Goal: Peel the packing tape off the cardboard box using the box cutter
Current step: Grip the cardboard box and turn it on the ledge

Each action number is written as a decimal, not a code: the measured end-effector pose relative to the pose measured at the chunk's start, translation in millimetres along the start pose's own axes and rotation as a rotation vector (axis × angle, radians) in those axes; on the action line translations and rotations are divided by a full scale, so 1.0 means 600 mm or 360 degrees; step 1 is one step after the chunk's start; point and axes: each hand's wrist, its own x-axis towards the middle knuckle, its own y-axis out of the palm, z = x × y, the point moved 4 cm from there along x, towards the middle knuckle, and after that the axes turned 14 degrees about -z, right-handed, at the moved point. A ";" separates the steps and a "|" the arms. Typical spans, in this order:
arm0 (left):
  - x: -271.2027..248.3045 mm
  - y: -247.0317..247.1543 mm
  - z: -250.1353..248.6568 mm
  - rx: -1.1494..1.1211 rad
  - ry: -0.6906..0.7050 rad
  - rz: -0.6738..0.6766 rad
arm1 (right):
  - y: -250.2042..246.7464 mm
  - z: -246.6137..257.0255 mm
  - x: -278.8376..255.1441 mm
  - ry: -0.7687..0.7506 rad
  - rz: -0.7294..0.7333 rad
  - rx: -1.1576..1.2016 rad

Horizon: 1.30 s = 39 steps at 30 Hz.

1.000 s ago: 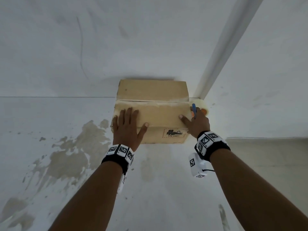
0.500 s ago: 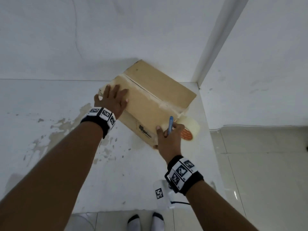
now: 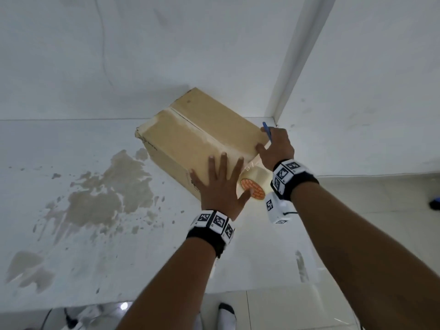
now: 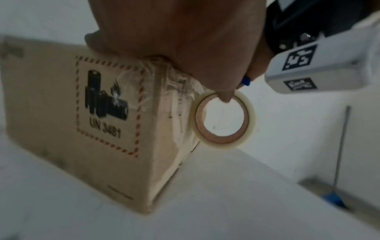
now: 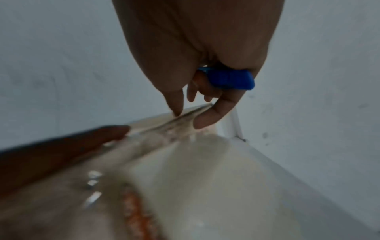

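The cardboard box (image 3: pixel 190 139) lies diagonally on the white table, with pale packing tape (image 3: pixel 204 134) along its top seam and wrinkled clear tape (image 4: pixel 164 78) over its near end. My left hand (image 3: pixel 221 182) presses flat on the box's near corner, fingers straight, and its thumb touches the tape roll (image 3: pixel 253 186). My right hand (image 3: pixel 273 146) rests on the box's right top edge and grips the blue box cutter (image 3: pixel 267 132) in its palm. In the right wrist view the cutter (image 5: pixel 228 79) shows under curled fingers; no blade is visible.
A brown stain (image 3: pixel 107 194) spreads over the table left of the box. The wall runs just behind the box, and a white pillar (image 3: pixel 292 67) stands at the table's far right corner. The tiled floor (image 3: pixel 357 210) lies to the right.
The box has been turned diagonal. My left hand went from the box's far left corner to its near corner by the tape roll. My right hand moved up to the right top edge.
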 end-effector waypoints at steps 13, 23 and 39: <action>0.010 -0.015 0.081 0.0025 0.0032 0.0345 | -0.007 -0.029 -0.092 0.0203 0.0018 0.0205; 0.045 -0.044 0.170 0.0043 0.0418 0.0541 | 0.018 0.003 -0.188 0.0479 -0.0200 0.0422; 0.055 -0.032 0.207 0.0162 0.0598 0.0451 | -0.008 0.001 -0.237 0.0686 -0.0027 0.1154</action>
